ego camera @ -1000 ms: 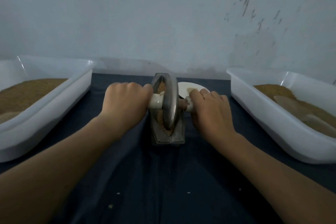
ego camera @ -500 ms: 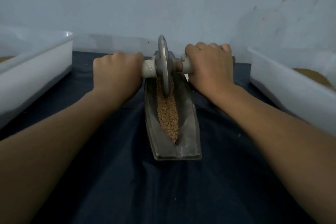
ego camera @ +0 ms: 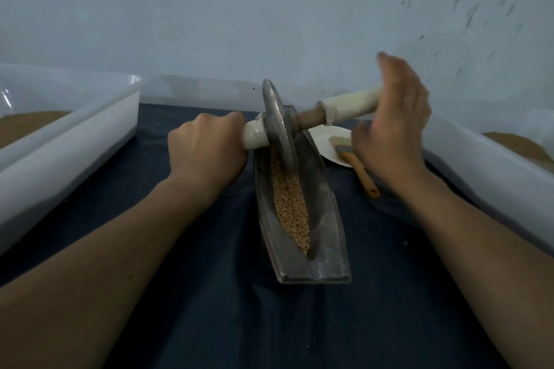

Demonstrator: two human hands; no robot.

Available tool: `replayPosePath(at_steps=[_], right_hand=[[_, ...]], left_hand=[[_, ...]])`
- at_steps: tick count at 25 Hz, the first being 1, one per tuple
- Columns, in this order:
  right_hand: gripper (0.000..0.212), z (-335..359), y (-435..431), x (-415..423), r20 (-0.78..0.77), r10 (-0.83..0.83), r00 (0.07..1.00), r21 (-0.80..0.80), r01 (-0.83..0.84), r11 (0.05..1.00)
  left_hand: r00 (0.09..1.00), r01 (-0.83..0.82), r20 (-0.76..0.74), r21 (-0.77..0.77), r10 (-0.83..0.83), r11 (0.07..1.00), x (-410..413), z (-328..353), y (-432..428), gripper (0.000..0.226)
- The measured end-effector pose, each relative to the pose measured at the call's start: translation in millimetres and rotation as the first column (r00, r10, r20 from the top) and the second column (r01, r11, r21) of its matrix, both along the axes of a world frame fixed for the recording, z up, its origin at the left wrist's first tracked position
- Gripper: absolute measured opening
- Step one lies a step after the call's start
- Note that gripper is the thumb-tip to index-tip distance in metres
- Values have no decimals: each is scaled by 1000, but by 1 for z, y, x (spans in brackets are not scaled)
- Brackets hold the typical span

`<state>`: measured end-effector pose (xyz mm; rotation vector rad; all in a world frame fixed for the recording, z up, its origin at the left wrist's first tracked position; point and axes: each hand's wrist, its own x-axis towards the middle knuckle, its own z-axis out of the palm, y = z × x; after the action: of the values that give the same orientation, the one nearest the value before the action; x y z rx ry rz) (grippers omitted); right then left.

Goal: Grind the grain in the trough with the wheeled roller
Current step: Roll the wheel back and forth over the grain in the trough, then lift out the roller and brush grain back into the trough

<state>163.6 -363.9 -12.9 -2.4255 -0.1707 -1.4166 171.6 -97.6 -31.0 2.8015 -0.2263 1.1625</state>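
**Roller tilts at far end of grain trough**

On my remote feed, a dark blue cloth-covered table point(ego camera: 209, 323) carries a white plastic tub on the left point(ego camera: 75, 153) and a white plastic tub on the right point(ego camera: 479, 177), each showing brown meal point(ego camera: 30, 126). Between them lies the grey metal boat-shaped trough point(ego camera: 326, 219), its channel lined with tan grain point(ego camera: 290, 204). The wheeled roller point(ego camera: 277, 126), a grey metal disc on a white-wrapped axle, stands in the grain at the trough's far end, tilted with its right handle higher. The left hand point(ego camera: 207, 150) is clamped round the left handle. The right hand point(ego camera: 395, 135), blurred, has straight fingers, palm against the right handle's tip. Beside the trough, a white round plate point(ego camera: 326, 141) bears the bristles of a wooden-handled brush point(ego camera: 359, 169).
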Motion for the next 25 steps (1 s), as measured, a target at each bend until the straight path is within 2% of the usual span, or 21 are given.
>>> replayPosePath(at_steps=[2,4,5,6,7,8,11,14,16,18,20,23,25], right_hand=[[93,-3,-17,2,-89,-61,994,134,73,988],[68,-6,-25,5,-329,-160,931,85,198,977],[51,-5,-25,6,-492,-220,842,5,255,967],[45,-3,-22,5,-636,-259,726,-72,278,958],[48,-2,-18,4,-734,-268,624,-123,266,956],[52,0,-15,3,-789,-258,557,-147,237,960],[61,9,-7,3,-853,-220,473,-160,163,974],[57,21,-1,1,-892,-257,372,-229,119,966],[44,25,1,0,-878,-277,391,-254,110,961],[24,35,-2,-3,-839,-239,488,-219,99,971],[8,60,-4,-11,-788,-133,601,-97,93,991],[14,104,12,-22,-579,94,810,208,35,978],[25,118,33,-25,-439,220,871,314,-80,946]], left_hand=[[999,10,-46,-113,-15,994,0,-1,3,21],[995,6,-90,-270,-32,963,2,1,8,14],[993,-7,-111,-365,-36,931,4,3,10,12],[991,-22,-129,-463,-43,886,6,4,14,10],[989,-33,-140,-554,-55,832,8,5,18,10],[988,-34,-140,-629,-70,777,10,5,22,9],[986,-7,-111,-778,-127,628,13,3,32,8],[979,29,-77,-864,-190,502,15,1,36,14],[973,43,-64,-896,-224,443,16,-1,37,16],[966,53,-52,-918,-252,394,17,-2,37,13],[962,58,-46,-930,-270,363,16,-3,39,9],[953,70,-37,-938,-300,340,15,-2,39,10],[947,60,-62,-930,-314,364,17,-2,39,11]])
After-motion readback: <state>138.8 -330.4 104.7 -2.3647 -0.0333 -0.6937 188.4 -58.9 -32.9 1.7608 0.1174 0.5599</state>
